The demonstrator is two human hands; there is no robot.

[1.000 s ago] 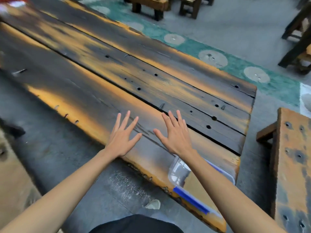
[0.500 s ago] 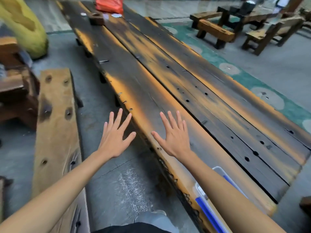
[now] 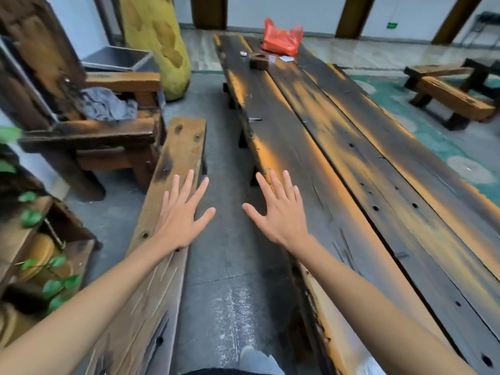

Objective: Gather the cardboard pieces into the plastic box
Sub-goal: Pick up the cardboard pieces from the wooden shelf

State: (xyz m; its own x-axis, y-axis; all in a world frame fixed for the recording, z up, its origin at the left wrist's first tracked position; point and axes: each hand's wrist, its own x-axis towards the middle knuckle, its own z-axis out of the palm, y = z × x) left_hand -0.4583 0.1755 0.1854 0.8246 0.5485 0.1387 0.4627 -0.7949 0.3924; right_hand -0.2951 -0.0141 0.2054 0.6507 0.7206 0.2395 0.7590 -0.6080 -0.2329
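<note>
Hands reach forward with nothing in them: the left hand (image 3: pixel 180 215) has its fingers spread flat and sits over the near part of a long wooden bench (image 3: pixel 173 169), its wrist crossing the bench's inner edge, while the right hand (image 3: pixel 278 212) is likewise splayed, palm down, over the near edge of the long plank table (image 3: pixel 338 163). Whether either palm touches the wood cannot be told. Between the two lies bare grey floor (image 3: pixel 224 280). At the table's far end sits a red plastic bag (image 3: pixel 281 39), with a small dark wooden block (image 3: pixel 259 60) just in front of it. A heavy wooden armchair (image 3: pixel 89 125) stands left of the bench with a grey cloth (image 3: pixel 105 104) on its seat. The plastic box shows, if at all, only as a pale glint at the bottom edge by the right forearm; cardboard pieces cannot be made out.
</note>
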